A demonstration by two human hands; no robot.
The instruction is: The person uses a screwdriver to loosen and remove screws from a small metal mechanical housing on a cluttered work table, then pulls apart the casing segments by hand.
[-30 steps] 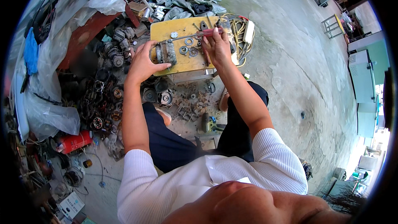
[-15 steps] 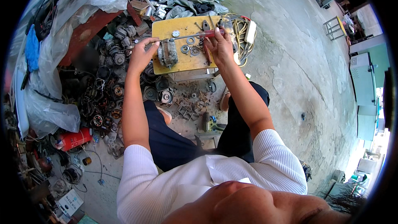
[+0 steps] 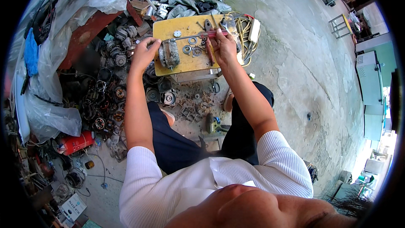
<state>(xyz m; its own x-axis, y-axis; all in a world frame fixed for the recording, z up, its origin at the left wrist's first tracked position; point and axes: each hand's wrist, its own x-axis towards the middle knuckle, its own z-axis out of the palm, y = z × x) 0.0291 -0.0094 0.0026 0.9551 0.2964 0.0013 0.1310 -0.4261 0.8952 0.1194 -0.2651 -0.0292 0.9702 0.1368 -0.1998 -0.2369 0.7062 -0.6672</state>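
A grimy, drum-shaped motor (image 3: 169,55) with a rusty brown band stands on the yellow tabletop (image 3: 162,26) of a small stool-like table. At its upper left side is my left hand (image 3: 144,55), thumb and fingers closed at its edge; the fingertips are partly hidden. My right hand (image 3: 225,48) grips the red handle of a screwdriver (image 3: 185,37), whose long shaft lies level across to the motor's top. Metal rings (image 3: 193,41), a bearing (image 3: 197,51), a white disc (image 3: 177,33), pliers (image 3: 208,25) and a red-handled tool (image 3: 209,52) lie between and beyond my hands.
Scrap motor parts (image 3: 120,59) are heaped left of the table, beside plastic sheeting (image 3: 50,80). A red cylinder (image 3: 76,142) lies lower left. On the floor between my legs is a cordless drill (image 3: 213,123). A cable coil with a white power strip (image 3: 254,31) sits at the table's right.
The screwdriver stays against the motor's top, and my right hand has shifted slightly along its handle, its fingers now lower. My left hand stays at the motor's edge.
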